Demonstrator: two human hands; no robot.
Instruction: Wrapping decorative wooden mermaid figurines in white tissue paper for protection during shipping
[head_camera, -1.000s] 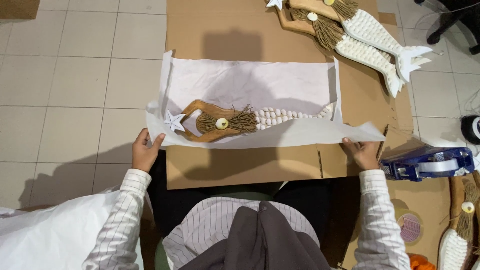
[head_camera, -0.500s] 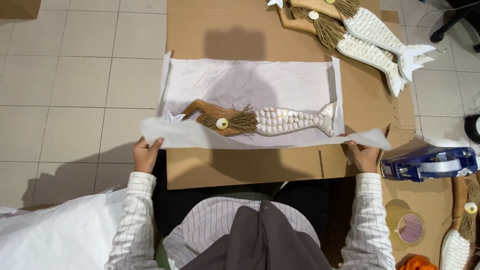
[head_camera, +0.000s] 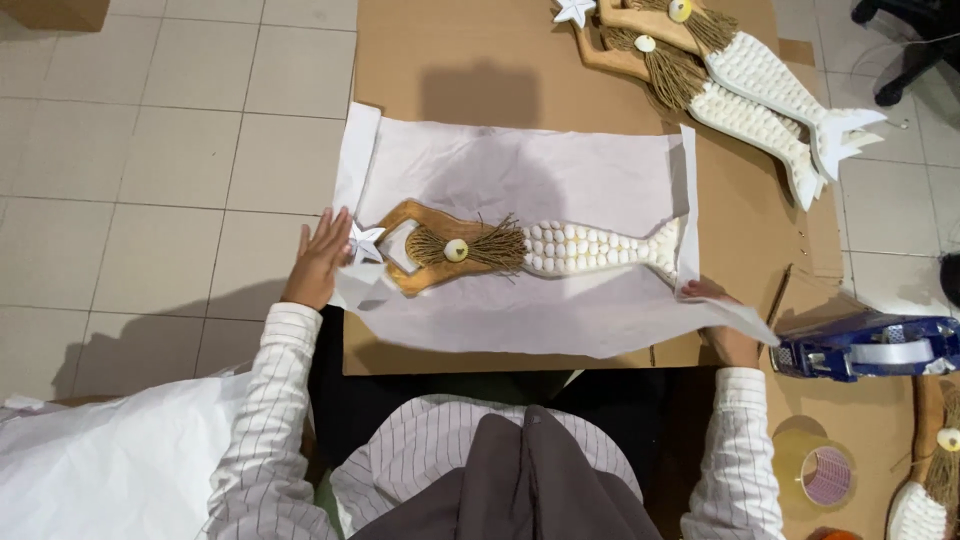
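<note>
A wooden mermaid figure (head_camera: 510, 247) with fibre hair, a shell-covered tail and a white star lies on a sheet of white tissue paper (head_camera: 520, 180) spread over brown cardboard (head_camera: 480, 60). My left hand (head_camera: 318, 258) rests flat, fingers apart, on the paper's left edge beside the star. At the paper's right near corner, my right hand (head_camera: 722, 325) pinches the paper, which partly hides the fingers.
Two more mermaid figures (head_camera: 740, 85) lie at the cardboard's far right. A blue tape dispenser (head_camera: 870, 348) sits at right, a tape roll (head_camera: 825, 473) below it, and another figure (head_camera: 930, 470) at the lower right edge. White paper (head_camera: 110, 470) is piled lower left on the tiled floor.
The near edge of the paper, lifted over the mermaid before, has been lowered and laid flat toward me. My left hand let go and moved up to the star.
</note>
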